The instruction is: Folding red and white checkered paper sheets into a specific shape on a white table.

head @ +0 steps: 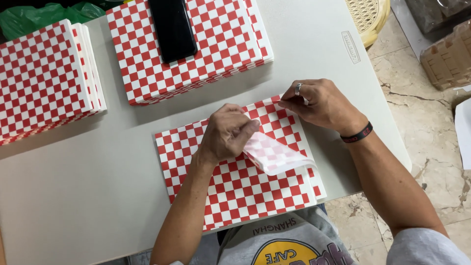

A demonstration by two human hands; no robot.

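Checkered paper sheet [235, 181], long axis left-right, both hands' fingers [248, 128] pinching its folded-over top-right corner

The red-and-white checked paper sheet [235, 186] at lower centre is looking thin and matt, its folded-over flap [272, 154] showing paler through the back. The table [88, 186] is appearing smooth, dull grey plastic. At the upper centre, a black phone [172, 28] is gleaming glossy on a paper stack [221, 49].

Red-and-white checked paper sheets [235, 186] lie on a pale grey table [73, 186]; a black phone [172, 29] rests on one checked stack [196, 54], a green bag [29, 17] behind.
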